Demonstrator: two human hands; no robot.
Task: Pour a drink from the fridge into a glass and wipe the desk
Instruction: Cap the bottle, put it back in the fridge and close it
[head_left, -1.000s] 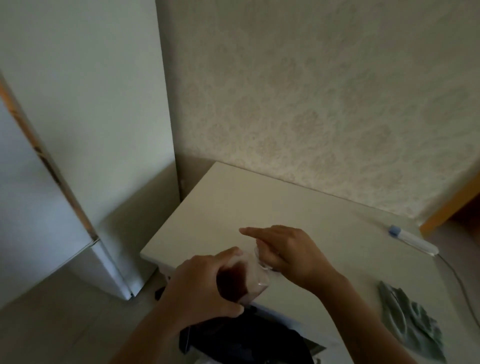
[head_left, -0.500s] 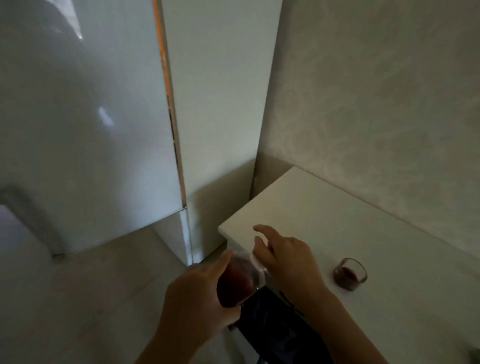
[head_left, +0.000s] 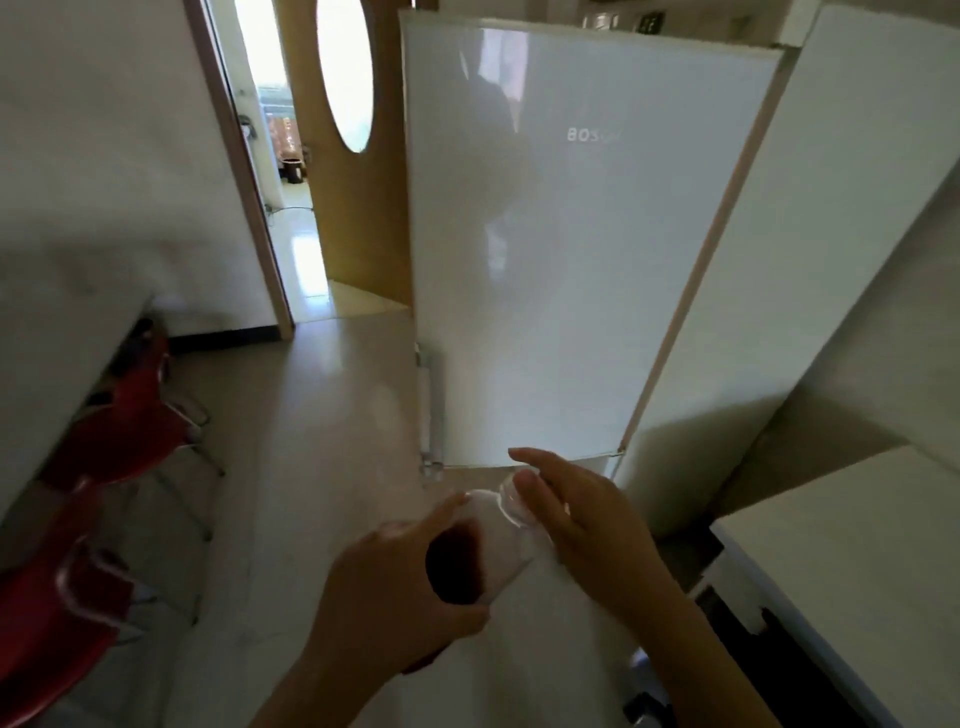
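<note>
Item 1: tall white fridge (head_left: 561, 249), door closed, now filling my view where a second ago I was facing the desk and wall. I am judging the pour finished and the drink heading back inside.

Item 2: pale desk corner (head_left: 857, 545), right of the fridge; the filled glass is no longer showing.

Item 3: red chairs (head_left: 104, 467), left of the fridge.

Item 4: clear plastic bottle of dark red drink (head_left: 470, 551), tilted, just below the fridge door's lower edge. My left hand (head_left: 395, 587) is gripping its body; my right hand (head_left: 576, 519) is curling round the cap end, seemingly tightening it.
</note>
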